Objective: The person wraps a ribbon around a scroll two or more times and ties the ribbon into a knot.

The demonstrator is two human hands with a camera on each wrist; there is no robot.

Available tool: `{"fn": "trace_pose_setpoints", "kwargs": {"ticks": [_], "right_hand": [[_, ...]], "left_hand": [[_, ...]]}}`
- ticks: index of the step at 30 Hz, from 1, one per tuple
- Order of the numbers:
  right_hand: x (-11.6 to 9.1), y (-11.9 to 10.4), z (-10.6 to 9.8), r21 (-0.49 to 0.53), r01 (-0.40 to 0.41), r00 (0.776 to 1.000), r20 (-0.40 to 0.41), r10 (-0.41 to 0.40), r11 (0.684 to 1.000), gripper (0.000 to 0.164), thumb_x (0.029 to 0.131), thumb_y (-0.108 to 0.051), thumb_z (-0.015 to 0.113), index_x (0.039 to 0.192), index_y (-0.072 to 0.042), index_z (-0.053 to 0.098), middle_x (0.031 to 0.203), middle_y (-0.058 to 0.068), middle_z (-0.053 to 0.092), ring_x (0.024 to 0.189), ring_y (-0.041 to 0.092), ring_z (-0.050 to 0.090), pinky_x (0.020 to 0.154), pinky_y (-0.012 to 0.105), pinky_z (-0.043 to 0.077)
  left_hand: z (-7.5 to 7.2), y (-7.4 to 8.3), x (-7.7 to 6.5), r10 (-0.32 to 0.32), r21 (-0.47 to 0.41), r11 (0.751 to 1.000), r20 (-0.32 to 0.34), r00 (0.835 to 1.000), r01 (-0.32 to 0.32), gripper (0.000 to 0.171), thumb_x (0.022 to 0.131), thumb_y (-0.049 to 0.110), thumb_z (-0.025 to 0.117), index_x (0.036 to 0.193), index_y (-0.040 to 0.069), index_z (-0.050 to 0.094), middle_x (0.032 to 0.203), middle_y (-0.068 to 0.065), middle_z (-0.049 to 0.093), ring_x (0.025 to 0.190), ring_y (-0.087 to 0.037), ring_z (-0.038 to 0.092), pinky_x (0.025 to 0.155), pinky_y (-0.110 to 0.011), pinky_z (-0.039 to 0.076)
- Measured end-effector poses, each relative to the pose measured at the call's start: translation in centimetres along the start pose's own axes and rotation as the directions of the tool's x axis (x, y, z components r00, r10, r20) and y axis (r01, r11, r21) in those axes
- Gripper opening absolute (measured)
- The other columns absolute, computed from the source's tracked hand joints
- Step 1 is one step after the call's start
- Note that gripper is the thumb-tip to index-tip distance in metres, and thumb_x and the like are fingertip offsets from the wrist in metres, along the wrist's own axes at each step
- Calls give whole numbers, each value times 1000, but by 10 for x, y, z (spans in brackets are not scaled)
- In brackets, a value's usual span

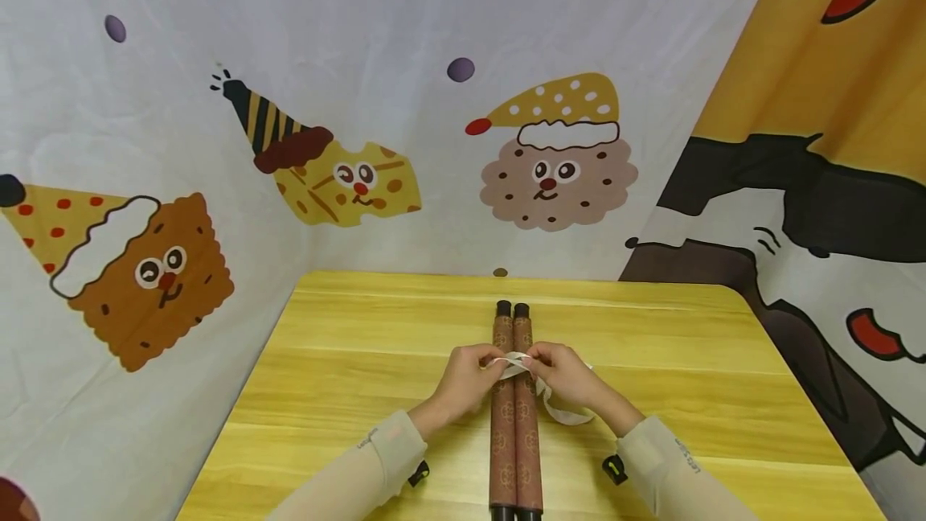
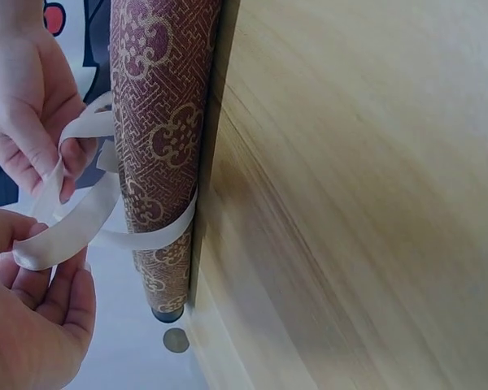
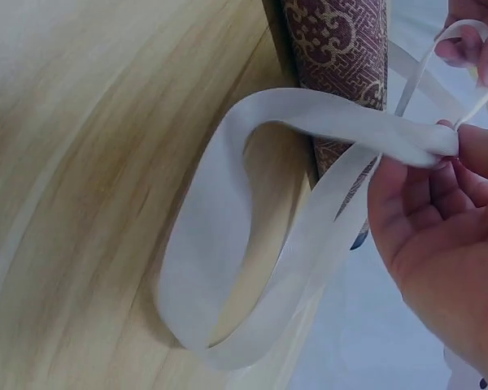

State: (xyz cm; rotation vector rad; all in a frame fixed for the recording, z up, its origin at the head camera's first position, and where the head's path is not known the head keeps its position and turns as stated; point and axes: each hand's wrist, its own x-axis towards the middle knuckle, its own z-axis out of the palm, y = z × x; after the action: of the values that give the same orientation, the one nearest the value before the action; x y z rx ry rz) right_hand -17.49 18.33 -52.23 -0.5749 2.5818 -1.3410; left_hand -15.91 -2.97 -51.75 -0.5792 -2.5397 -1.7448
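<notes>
Two scrolls (image 1: pixel 505 424) lie side by side on the wooden table, wrapped in brown-red cloth with a gold pattern and capped in black at their ends. A white ribbon (image 2: pixel 150 239) runs around them near their far part. My left hand (image 1: pixel 466 383) pinches one part of the ribbon between thumb and fingers, just left of the scrolls. On the other side my right hand (image 1: pixel 567 376) pinches another part. In the right wrist view a wide loop of the ribbon (image 3: pixel 203 211) hangs from the right hand's fingertips beside the scrolls.
The yellow wooden table (image 1: pixel 347 328) ends at a white cloth backdrop (image 1: pixel 376 22) printed with cartoon snacks. Small black objects with yellow-green marks show near each forearm, one at the left sleeve (image 1: pixel 391 441) and one at the right sleeve (image 1: pixel 651 457).
</notes>
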Motion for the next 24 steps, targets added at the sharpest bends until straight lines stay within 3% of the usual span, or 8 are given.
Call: {"fn": "trace_pose_setpoints", "kwargs": {"ticks": [9,13,16,20,24], "right_hand": [[0,1,0,-57,-3,1000,-29,2,998,18,97,-25,52,87,-15,63,65,6,55,51,10,42,43,20,33],[-1,3,0,3,-26,999,-18,26,1000,21,99,-27,49,89,-12,61,58,1,49,44,8,40,39,19,31],[-3,-2,1,135,-78,997,11,78,988,24,100,-25,47,94,-6,60,54,7,47,40,11,40,36,27,44],[-4,-2,4,230,-133,991,6,136,964,23,99,-24,49,94,-4,60,61,10,52,46,16,45,42,30,48],[-4,3,6,193,-138,989,-28,146,971,20,95,-26,56,89,-7,61,73,9,59,56,18,51,46,25,44]], "left_hand": [[-3,3,-1,-50,-41,998,40,998,52,13,90,12,60,95,7,71,77,-12,69,32,-5,36,30,-16,29],[-3,4,0,-27,-29,999,36,999,28,12,90,10,61,94,6,72,78,-12,69,35,-3,37,33,-15,31],[-4,5,0,-23,-27,999,35,999,24,13,90,10,60,94,6,72,78,-13,69,36,-3,37,35,-15,31],[-5,6,-1,-36,-34,999,38,999,37,13,90,10,60,94,6,72,78,-13,69,35,-4,36,34,-15,30],[-5,5,0,-49,-33,998,32,998,50,12,89,10,61,93,7,72,78,-10,69,36,-5,38,34,-16,32]]}}
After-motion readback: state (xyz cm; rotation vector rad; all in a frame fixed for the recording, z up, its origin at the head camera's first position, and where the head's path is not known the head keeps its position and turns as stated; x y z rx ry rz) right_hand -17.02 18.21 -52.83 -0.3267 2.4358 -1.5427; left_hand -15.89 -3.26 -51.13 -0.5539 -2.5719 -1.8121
